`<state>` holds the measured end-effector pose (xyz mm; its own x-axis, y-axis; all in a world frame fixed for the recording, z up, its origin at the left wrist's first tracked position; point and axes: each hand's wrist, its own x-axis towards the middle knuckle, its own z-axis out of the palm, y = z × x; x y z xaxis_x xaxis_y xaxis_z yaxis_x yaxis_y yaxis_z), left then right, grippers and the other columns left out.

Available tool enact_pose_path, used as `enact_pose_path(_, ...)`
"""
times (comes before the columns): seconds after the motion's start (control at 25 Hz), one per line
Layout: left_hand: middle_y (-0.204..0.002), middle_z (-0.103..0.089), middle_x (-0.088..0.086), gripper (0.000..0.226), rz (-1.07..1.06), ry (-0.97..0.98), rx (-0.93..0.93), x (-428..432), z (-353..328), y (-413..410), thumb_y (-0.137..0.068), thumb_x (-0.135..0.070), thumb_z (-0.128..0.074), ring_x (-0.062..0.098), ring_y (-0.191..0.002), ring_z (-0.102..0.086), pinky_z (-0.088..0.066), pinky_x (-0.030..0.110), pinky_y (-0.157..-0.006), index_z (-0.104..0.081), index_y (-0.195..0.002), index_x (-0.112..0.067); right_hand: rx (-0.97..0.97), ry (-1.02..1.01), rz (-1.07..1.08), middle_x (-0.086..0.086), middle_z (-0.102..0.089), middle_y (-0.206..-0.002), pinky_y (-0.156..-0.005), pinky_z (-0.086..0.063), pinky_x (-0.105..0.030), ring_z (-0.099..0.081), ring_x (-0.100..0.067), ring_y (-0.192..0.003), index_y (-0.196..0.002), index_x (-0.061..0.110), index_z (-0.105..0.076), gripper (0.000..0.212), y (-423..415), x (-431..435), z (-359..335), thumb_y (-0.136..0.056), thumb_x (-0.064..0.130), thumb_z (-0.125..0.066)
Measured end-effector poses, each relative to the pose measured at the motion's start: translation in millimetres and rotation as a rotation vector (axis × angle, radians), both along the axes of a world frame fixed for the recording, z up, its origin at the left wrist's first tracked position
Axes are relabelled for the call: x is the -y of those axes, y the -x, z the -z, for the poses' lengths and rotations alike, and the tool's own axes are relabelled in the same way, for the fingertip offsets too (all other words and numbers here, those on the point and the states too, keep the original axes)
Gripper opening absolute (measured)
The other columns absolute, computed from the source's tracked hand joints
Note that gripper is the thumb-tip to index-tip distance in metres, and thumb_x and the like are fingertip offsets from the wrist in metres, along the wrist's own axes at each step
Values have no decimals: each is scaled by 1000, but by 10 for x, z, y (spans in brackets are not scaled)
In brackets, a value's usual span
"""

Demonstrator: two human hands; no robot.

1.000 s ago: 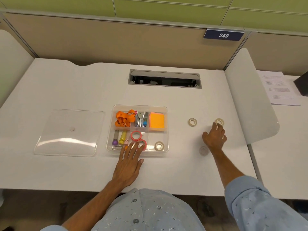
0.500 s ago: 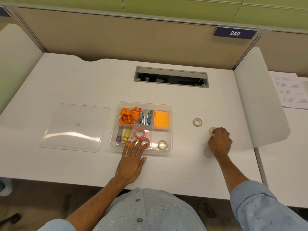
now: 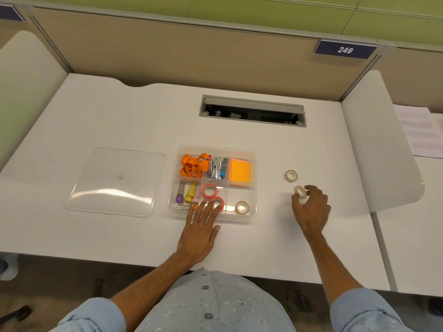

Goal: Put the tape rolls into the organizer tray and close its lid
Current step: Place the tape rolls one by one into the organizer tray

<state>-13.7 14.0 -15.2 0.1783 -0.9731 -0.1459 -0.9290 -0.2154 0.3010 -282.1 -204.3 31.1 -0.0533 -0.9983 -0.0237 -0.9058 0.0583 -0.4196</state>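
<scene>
Tape roll [image 3: 300, 190] sits pinched in my right hand [image 3: 311, 209], well right of the organizer tray [image 3: 253, 183]; left hand [image 3: 200, 232] rests flat, holding nothing. I'd carry it leftward next; another roll [image 3: 291, 175] waits just beyond.
</scene>
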Motion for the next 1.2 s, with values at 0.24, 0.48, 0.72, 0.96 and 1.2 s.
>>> enact_pose_path(0.24, -178, -13, 4, 63, 19, -13, -6, 2, 14, -32, -112, -48, -35, 27, -166, -7, -11, 59, -136, -17, -168, -25, 22, 98, -497, 10, -66, -120, -95, -45, -41, -60, -19, -114, -122, 26, -68, 33, -404, -333, -32, -92, 35, -76)
enact_pose_path(0.48, -177, -20, 5, 64, 29, -1, -26, 4, 2, -50, -110, -48, -40, 30, -165, -15, -15, 60, -135, -24, -167, -24, -101, -34, -791, 9, -65, -136, -118, -41, -39, -54, -15, -133, -134, 28, -68, 43, -776, -555, -21, -98, 51, -62)
enact_pose_path(0.72, -178, -14, 1, 63, 30, -18, -25, 11, -2, -73, -111, -50, -33, 26, -166, -10, -8, 56, -137, -19, -168, -27, -116, -1, -814, 8, -63, -145, -125, -34, -39, -50, -15, -144, -141, 27, -65, 45, -840, -599, -29, -101, 48, -61)
enact_pose_path(0.96, -176, -24, 3, 60, 14, 36, -2, -9, -6, -32, -111, -45, -38, 26, -165, -16, -16, 58, -135, -25, -166, -25, 12, 83, -560, 5, -71, -131, -111, -43, -44, -59, -21, -133, -130, 22, -72, 29, -537, -432, -87, -102, 21, -67)
enact_pose_path(1.2, -176, -24, 3, 58, -21, 39, 12, 6, 1, 15, -112, -44, -39, 26, -165, -16, -11, 56, -136, -28, -165, -26, -51, -89, -277, -3, -62, -147, -119, -37, -48, -47, -27, -146, -142, 18, -64, 41, -213, -148, -87, -102, 15, -61)
